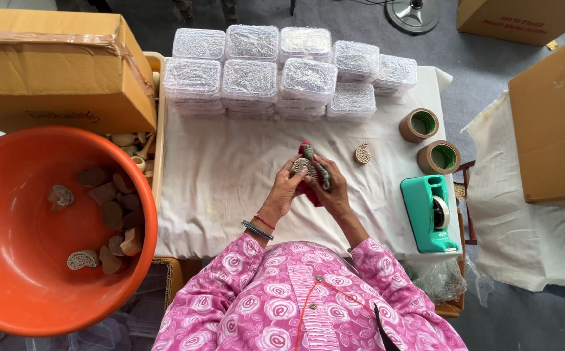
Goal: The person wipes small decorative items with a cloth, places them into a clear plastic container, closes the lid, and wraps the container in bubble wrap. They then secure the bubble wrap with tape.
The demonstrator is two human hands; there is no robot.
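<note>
Orange basin point(9, 260), far left: holds a scatter of brown carved wooden blocks point(110, 214).
Cardboard box point(48, 71), upper left: closed, taped along the top edge.
Clear plastic boxes point(282, 71), back of table point(217, 182): lidded, stacked in rows on the white cloth.
Left hand point(287, 188), table centre: fingers curled up around a small round carved block point(304, 166), pale patterned face upward, gripping it just above the cloth.
Right hand point(330, 188): closed on a red-and-green cloth point(315, 170), pressed against the block.
Second carved block point(362, 154): lying loose, near the hands.
Two brown tape rolls point(428, 140), right.
Teal tape dispenser point(428, 211), right edge.
Open cardboard carton point(552, 123), far right.
</note>
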